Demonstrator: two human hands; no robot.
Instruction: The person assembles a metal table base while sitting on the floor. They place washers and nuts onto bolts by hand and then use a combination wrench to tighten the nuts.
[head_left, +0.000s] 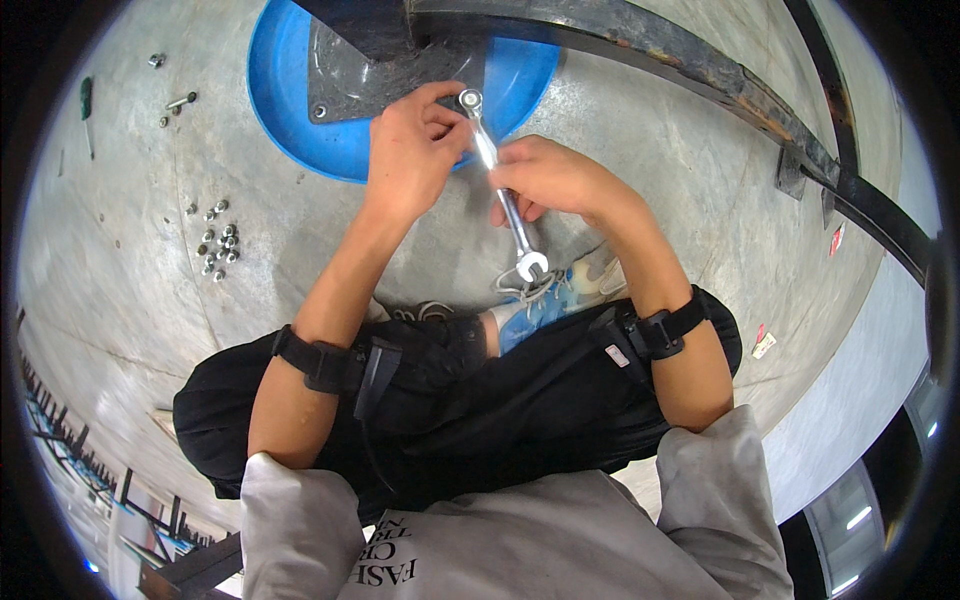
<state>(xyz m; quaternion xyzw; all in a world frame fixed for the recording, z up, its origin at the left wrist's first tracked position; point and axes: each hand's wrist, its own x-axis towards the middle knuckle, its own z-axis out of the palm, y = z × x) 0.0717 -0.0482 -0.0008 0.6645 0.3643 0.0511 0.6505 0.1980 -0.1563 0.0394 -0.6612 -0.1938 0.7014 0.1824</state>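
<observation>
Left grip (412, 152) near curled right grip (548, 176)

- Wrench (518, 230): bright, glossy metal.
- Small fittings (229, 242): shiny metal.
- Round dish (270, 105): smooth, plastic-looking.
- Plate (345, 92): dark, scuffed metal, mostly matt.
- Curved beam (690, 70): black metal, rough, worn.
- Floor (110, 270): smooth, faintly glossy.
- Trousers (500, 410): matt black cloth.

Fairly bright indoor light covers the grey concrete floor (130, 300), with soft shadows around the forearms. White strip lights (858, 517) glow at lower right. The metal wrench (485, 148) catches a strong white glare along its shaft, and the right fingers (512, 176) around it look slightly smeared. Black cloth (520, 400) over the lap sinks into darkness, losing detail. Fisheye distortion bends a dark steel beam (620, 35); the outer edges turn soft, then black.
</observation>
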